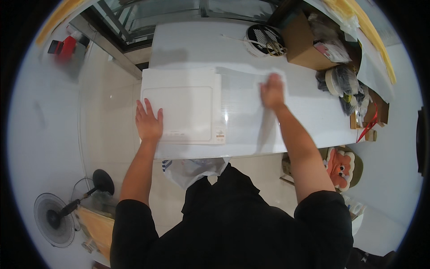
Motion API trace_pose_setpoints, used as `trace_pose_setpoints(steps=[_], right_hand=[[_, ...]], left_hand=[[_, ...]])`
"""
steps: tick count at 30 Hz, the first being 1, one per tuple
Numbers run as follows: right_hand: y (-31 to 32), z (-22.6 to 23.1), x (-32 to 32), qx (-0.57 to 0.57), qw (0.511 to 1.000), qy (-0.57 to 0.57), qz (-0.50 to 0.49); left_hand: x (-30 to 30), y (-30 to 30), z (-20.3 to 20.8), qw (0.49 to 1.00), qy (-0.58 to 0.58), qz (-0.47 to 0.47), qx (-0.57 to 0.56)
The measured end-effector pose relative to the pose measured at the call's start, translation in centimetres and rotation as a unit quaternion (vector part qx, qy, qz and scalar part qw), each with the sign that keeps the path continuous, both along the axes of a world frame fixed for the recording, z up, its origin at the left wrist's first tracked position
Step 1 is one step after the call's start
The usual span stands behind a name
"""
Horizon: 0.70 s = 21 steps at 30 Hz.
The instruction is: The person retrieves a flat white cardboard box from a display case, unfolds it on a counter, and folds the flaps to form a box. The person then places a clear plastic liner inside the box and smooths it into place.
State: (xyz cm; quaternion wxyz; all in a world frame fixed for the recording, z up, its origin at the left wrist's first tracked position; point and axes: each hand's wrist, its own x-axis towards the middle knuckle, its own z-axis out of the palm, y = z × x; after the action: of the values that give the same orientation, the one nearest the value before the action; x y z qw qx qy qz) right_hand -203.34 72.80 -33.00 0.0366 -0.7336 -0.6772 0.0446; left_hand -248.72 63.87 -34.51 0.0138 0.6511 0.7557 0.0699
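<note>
A flat white board-like item (183,107) with a rounded rectangular outline lies on the white table. From its right side a sheet of clear, shiny plastic film (242,112) stretches across the tabletop. My left hand (149,120) rests with fingers spread on the item's left edge. Over by the far right part of the film is my right hand (272,92), smeared by motion. Its fingers cannot be made out, nor whether it touches the film.
At the table's back stand a round black-and-white object (262,38) with a cord and an open cardboard box (304,42). Wrapped rolls (342,85) crowd the right end. Below the front edge hangs a plastic bag (192,170). A fan (54,219) stands lower left.
</note>
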Motion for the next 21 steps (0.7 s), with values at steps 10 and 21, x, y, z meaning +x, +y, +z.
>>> trace_pose_setpoints(steps=[10, 21], right_hand=[[-4.2, 0.9, -13.7, 0.069, 0.93, 0.18, 0.313], [-3.8, 0.5, -22.1, 0.057, 0.957, 0.075, 0.273]], left_hand=[[0.5, 0.0, 0.4, 0.999, 0.022, 0.024, -0.021], [-0.1, 0.5, 1.2, 0.996, -0.068, 0.02, -0.059]])
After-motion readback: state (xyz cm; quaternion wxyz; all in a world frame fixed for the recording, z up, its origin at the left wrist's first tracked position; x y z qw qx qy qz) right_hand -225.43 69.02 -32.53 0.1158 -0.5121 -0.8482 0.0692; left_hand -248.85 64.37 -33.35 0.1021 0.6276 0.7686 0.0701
